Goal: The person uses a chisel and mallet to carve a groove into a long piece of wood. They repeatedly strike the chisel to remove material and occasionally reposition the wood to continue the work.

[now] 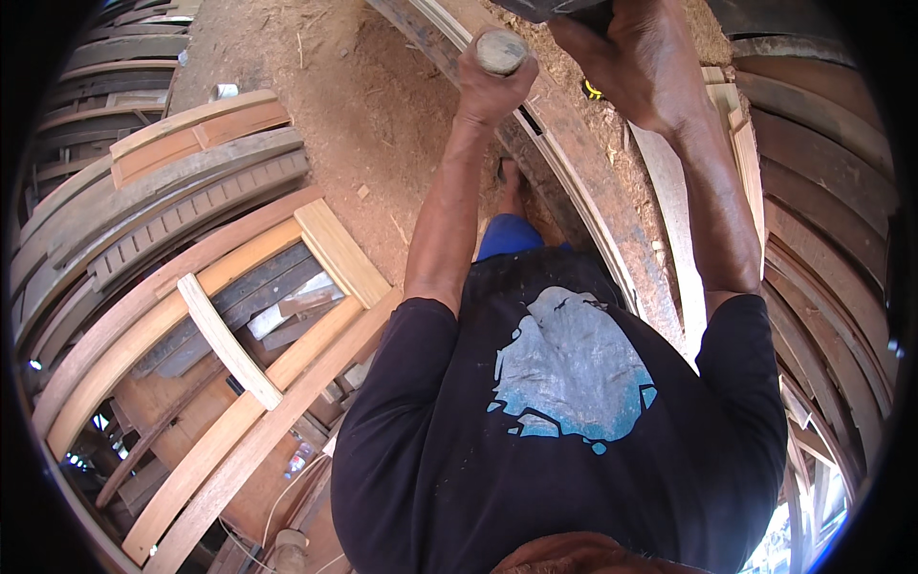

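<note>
My left hand is closed around a thick, round-ended wooden handle, seen nearly end-on. It is above a long grooved wooden strip that runs past my body. At the top edge, my right hand curls against a dark object. Most of that object is cut off, so its kind does not show. A small yellow and black item lies just below the right hand, among shavings on the wooden bench surface.
A pale door or window frame leans at left, with a loose curved-looking wooden piece across it. Stacked boards stand behind it. More planks line the right side. Sawdust covers the floor. A cable trails at lower left.
</note>
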`<state>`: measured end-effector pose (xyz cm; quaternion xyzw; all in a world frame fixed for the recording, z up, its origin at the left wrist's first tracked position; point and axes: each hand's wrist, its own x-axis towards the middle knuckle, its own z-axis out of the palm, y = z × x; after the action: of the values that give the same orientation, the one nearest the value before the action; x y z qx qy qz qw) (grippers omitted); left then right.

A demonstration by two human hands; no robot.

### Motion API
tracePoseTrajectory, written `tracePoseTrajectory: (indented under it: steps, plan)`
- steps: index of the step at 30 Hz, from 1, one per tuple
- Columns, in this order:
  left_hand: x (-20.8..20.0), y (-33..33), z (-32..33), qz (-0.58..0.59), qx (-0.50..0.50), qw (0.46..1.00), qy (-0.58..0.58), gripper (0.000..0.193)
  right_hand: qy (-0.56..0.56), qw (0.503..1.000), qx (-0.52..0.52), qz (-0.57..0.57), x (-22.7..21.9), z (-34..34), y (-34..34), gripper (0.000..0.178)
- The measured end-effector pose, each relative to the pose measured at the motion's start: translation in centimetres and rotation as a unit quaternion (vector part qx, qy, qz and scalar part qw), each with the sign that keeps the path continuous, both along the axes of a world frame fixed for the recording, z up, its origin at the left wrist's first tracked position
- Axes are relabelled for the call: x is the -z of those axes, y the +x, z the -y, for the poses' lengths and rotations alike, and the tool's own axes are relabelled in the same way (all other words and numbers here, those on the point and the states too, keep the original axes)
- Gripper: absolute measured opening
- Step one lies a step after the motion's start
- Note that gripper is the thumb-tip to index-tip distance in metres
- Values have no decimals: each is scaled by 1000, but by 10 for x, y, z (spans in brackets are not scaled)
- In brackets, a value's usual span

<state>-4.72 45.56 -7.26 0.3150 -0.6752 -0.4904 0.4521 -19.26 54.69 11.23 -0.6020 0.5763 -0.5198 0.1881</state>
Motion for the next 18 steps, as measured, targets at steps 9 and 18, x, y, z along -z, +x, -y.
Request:
tracePoseTrajectory:
  steps: [9, 18]
  plan:
    - [8, 1, 1, 16, 7, 999, -36, 27, 167, 963, 26, -212, 11, -3, -1, 21]
    - [1, -4, 0, 23, -1, 1000, -5, 27, 180, 973, 41, -140, 2, 4, -7, 30]
